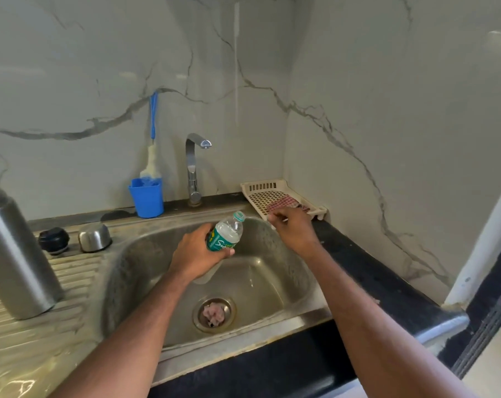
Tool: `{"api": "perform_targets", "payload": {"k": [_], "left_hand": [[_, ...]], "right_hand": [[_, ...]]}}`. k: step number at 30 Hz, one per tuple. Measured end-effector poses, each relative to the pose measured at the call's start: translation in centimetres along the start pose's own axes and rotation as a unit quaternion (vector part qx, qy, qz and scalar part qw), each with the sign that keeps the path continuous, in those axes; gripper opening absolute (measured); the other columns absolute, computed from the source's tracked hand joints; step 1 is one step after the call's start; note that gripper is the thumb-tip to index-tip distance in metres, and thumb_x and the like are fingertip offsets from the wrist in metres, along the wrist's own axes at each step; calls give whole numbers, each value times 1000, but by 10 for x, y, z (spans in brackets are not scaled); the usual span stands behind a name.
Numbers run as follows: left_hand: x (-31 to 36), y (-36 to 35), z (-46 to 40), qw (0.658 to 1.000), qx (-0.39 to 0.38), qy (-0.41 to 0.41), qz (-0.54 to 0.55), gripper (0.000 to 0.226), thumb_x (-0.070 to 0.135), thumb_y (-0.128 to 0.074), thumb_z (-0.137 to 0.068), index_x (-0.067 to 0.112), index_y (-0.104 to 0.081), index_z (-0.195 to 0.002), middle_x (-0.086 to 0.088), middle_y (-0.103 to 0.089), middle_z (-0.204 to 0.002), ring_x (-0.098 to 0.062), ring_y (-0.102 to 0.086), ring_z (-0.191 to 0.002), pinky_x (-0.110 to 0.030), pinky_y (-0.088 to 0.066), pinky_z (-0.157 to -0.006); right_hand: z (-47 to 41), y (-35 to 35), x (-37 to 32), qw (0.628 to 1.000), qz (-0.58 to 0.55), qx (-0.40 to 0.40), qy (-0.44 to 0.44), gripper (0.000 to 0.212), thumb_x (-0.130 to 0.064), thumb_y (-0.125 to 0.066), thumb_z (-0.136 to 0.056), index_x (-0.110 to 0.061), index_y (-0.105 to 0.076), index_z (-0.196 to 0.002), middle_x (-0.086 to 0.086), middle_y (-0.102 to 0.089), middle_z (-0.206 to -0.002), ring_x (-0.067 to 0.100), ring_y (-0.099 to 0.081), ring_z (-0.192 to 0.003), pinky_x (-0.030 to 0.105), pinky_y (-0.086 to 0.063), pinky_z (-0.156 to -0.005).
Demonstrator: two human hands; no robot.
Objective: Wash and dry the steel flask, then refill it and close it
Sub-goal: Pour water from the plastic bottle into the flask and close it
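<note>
— Over the steel sink (275, 285), what were the hands doing?

— The left hand (196, 255) was wrapped around a clear plastic water bottle (226, 234) with a green label, fingers curled shut on its lower body. The bottle was tilted, its green-ringed neck pointing up and away toward the tap (193, 168).

— And the right hand?

— The right hand (294, 229) hovered at the sink's far right rim, just beside a cream plastic tray (265, 191) holding a red checked cloth (283, 203). Its fingers were drawn together in a pinch; whether anything small sat between them could not be told.

— Where was the steel flask?

— The steel flask (12, 254) stood upright on the ribbed draining board at the far left, well apart from both hands, touched by neither. Its mouth ran out of view at the frame's edge.

— Anything near it?

— A black stopper (54, 239) and a small steel cup (95, 237), upside down, sat side by side on the board between flask and basin. Behind them stood a blue cup (146, 198) with a bottle brush (152, 156) in it.
</note>
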State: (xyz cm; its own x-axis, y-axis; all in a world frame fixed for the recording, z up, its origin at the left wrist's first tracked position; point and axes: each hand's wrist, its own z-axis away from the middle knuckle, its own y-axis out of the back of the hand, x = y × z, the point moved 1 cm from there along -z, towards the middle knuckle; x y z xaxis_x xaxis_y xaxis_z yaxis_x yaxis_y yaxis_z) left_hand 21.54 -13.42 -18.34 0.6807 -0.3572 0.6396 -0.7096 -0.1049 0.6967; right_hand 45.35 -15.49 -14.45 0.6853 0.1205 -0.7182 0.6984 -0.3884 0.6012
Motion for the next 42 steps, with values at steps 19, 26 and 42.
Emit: {"api": "perform_targets", "payload": {"k": [19,26,42], "left_hand": [[-18,1,-16,995,21,13,95,56,46,-91,-69,27,-70,-118,16,-73,-101,4,-66,-91,-17,-51,-80],[-24,9,-13,998,15,20,64,75,55,-91,-61,30,-63,-126,15,-67,-112,-1,-63,-100,-33,-57,-90],[-30,11,-13,996,-36,38,73,78,50,-94,-61,28,-58,-127,13,-66,-115,-5,-65,-101,-31,-58,-88]], "right_hand": [[-25,-61,-16,913,-403,-39,-45,6,-8,-74,-90,-14,-73,-94,2,-79,-93,16,-74,-88,33,-59,-76],[-22,-60,-17,915,-389,-111,6,30,4,-63,-95,-18,-73,-112,4,-76,-112,13,-71,-105,30,-59,-91],[-17,-56,-16,941,-306,-133,-55,32,-39,-52,-104,-15,-73,-112,3,-71,-105,20,-67,-88,33,-57,-74]]}}
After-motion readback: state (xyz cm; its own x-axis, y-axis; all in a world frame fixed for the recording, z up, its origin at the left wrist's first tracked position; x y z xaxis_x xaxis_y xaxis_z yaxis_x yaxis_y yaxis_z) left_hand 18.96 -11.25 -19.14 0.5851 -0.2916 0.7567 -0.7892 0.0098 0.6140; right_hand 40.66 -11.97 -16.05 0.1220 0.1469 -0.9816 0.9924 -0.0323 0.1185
